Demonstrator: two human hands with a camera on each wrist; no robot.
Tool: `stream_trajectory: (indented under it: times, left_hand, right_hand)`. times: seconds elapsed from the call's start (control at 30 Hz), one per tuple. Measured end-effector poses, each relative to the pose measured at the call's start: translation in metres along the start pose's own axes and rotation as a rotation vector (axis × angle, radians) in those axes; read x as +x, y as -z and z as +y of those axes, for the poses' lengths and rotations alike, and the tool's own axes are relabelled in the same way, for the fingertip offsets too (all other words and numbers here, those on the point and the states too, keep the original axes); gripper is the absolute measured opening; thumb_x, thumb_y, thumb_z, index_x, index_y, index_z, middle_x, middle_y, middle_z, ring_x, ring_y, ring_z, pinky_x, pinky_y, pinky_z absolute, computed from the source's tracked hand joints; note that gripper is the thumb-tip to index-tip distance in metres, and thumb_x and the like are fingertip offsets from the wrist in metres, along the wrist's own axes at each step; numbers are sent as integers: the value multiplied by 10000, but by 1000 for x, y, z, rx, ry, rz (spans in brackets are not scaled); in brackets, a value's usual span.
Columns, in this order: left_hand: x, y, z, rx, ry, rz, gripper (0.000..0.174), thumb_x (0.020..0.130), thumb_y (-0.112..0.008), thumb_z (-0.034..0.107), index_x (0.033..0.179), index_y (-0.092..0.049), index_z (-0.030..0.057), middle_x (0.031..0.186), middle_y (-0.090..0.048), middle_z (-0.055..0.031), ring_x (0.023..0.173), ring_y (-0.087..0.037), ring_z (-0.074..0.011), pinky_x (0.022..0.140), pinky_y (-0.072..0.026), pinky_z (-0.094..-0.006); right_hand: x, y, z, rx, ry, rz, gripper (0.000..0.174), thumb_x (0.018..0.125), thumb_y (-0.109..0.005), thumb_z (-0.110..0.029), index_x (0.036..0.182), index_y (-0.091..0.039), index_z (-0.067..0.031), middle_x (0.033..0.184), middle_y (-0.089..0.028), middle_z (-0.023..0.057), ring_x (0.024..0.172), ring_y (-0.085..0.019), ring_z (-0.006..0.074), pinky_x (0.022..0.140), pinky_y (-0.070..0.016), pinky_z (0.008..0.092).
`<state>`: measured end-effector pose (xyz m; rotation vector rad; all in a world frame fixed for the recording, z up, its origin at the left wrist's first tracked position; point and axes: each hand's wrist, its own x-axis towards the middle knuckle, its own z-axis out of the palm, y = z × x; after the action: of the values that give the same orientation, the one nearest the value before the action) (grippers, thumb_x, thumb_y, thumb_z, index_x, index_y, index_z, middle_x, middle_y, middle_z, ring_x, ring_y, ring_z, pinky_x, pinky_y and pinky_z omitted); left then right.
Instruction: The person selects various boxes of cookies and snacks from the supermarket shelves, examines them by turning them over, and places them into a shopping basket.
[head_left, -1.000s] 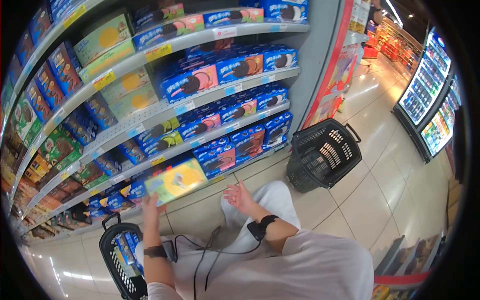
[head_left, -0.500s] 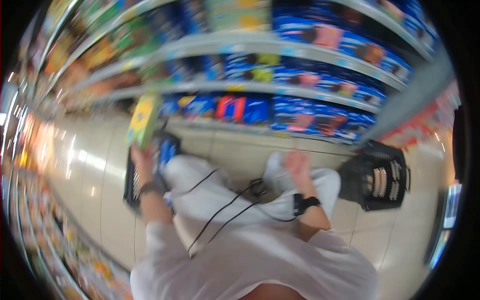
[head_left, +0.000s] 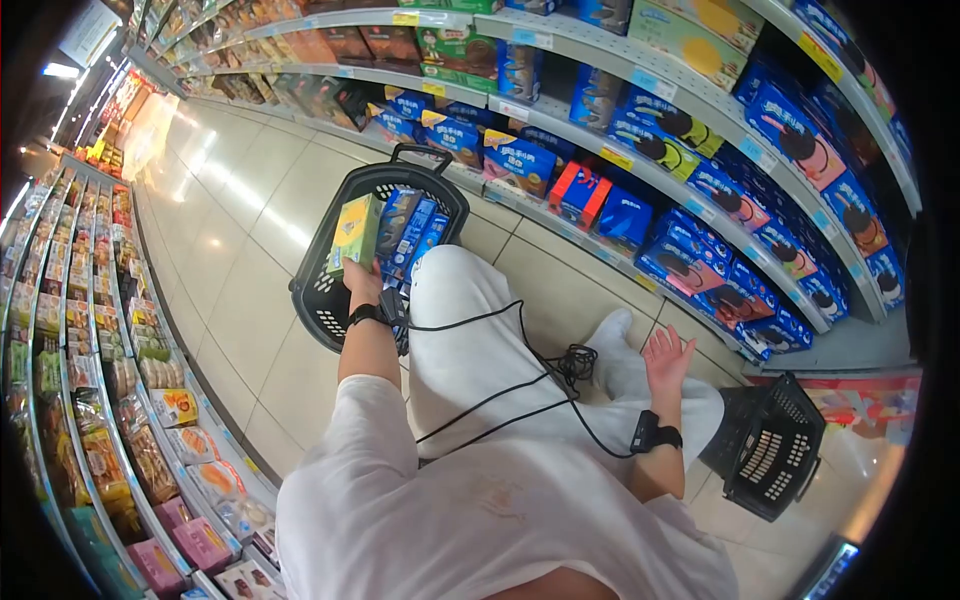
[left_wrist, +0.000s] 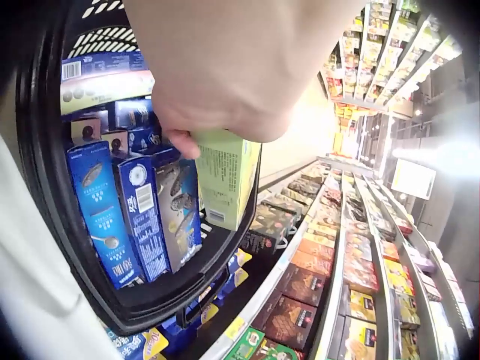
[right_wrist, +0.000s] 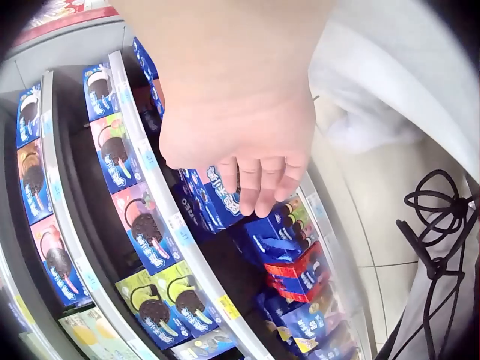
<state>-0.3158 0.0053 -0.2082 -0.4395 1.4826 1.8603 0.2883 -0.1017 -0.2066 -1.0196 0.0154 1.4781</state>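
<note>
My left hand (head_left: 362, 282) grips one end of a green and yellow biscuit box (head_left: 354, 232), holding it within the black shopping basket (head_left: 300, 292) on the floor. Blue biscuit boxes (head_left: 403, 222) stand packed beside it there. From the left wrist, the pale green side of the box (left_wrist: 229, 176) shows under the hand, next to the upright blue packs (left_wrist: 112, 214). My right hand (head_left: 666, 358) hangs in the air above my leg, palm up and fingers loosely spread, holding nothing. Behind it in the right wrist view are shelved biscuit boxes (right_wrist: 142, 225).
A second black basket (head_left: 770, 450) lies to the right of my knee. Tiered shelves (head_left: 590, 150) of biscuits curve along the front, and a snack rack (head_left: 150, 400) runs along the left. Black cables (head_left: 575, 365) trail over my lap, and tiled floor (head_left: 250, 200) stretches away at left.
The left hand has carried the green and yellow box from in front of the shelf leftward into the basket. My view has turned left. The right hand stays raised with nothing in it.
</note>
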Motion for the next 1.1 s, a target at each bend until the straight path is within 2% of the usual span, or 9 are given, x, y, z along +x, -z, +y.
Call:
stream_trajectory:
  times: [0.27, 0.47, 0.63, 0.77, 0.87, 0.9, 0.93, 1.03, 1.1]
  left_hand:
    - [28, 8, 1, 29, 35, -18, 416, 917, -480, 431, 1164, -478, 96, 1030, -574, -80, 814, -590, -208, 549, -516, -267]
    - [41, -2, 21, 125, -146, -33, 363, 907, -534, 381, 1053, -550, 50, 946, -614, -88, 714, -601, -167, 519, -495, -225]
    - [65, 3, 24, 214, -150, -54, 438, 883, -571, 409, 1146, -499, 66, 1076, -554, -84, 863, -577, -218, 615, -518, -310]
    - [73, 5, 30, 273, -58, -84, 441, 884, -554, 431, 1151, -494, 85, 1067, -553, -84, 876, -569, -209, 612, -513, -313]
    - [71, 5, 34, 366, -72, -87, 466, 872, -563, 458, 1155, -492, 94, 1062, -555, -85, 867, -570, -210, 613, -512, -314]
    - [71, 4, 37, 391, -50, -86, 424, 883, -547, 400, 1170, -486, 95, 1099, -546, -99, 904, -571, -233, 694, -512, -365]
    - [69, 5, 36, 390, -47, -82, 424, 883, -547, 400, 1170, -486, 95, 1099, -546, -99, 904, -571, -233, 694, -512, -365]
    - [66, 6, 37, 311, -60, -99, 417, 856, -488, 262, 1218, -459, 57, 1165, -529, -130, 1008, -559, -292, 839, -451, -461]
    - [100, 20, 27, 406, -110, -51, 435, 848, -520, 218, 1235, -456, 31, 1130, -545, -141, 986, -576, -305, 788, -467, -461]
  right_hand:
    - [-6, -2, 5, -70, 1, 73, 712, 852, -394, -668, 1276, -456, -99, 1095, -544, 77, 951, -489, 203, 837, -400, 309]
    - [-8, 2, 9, -109, -5, 98, 702, 848, -391, -675, 1248, -479, -105, 1042, -562, 62, 908, -505, 197, 783, -408, 305]
    - [-6, -2, 14, -158, -19, 110, 686, 856, -379, -670, 1240, -484, -112, 1010, -574, 54, 877, -517, 191, 760, -409, 303]
    - [-6, -9, 15, -199, -41, 145, 673, 860, -369, -668, 1223, -493, -115, 1016, -572, 51, 875, -520, 185, 751, -406, 302]
    - [-5, -12, 16, -208, -48, 149, 669, 859, -368, -669, 1213, -497, -116, 1018, -572, 52, 873, -521, 185, 749, -404, 307]
    - [-4, -12, 16, -210, -57, 146, 668, 858, -368, -671, 1208, -499, -117, 1020, -571, 53, 871, -522, 187, 750, -403, 309]
    - [-3, -11, 16, -215, -58, 147, 668, 858, -368, -671, 1208, -499, -117, 1020, -571, 53, 871, -522, 187, 750, -403, 309]
    - [-3, -12, 19, -237, -67, 170, 666, 856, -373, -670, 1207, -499, -118, 1017, -572, 55, 864, -524, 188, 750, -403, 308]
    - [-3, -14, 19, -253, -60, 159, 670, 853, -375, -674, 1207, -498, -118, 1013, -572, 56, 868, -524, 188, 751, -403, 306]
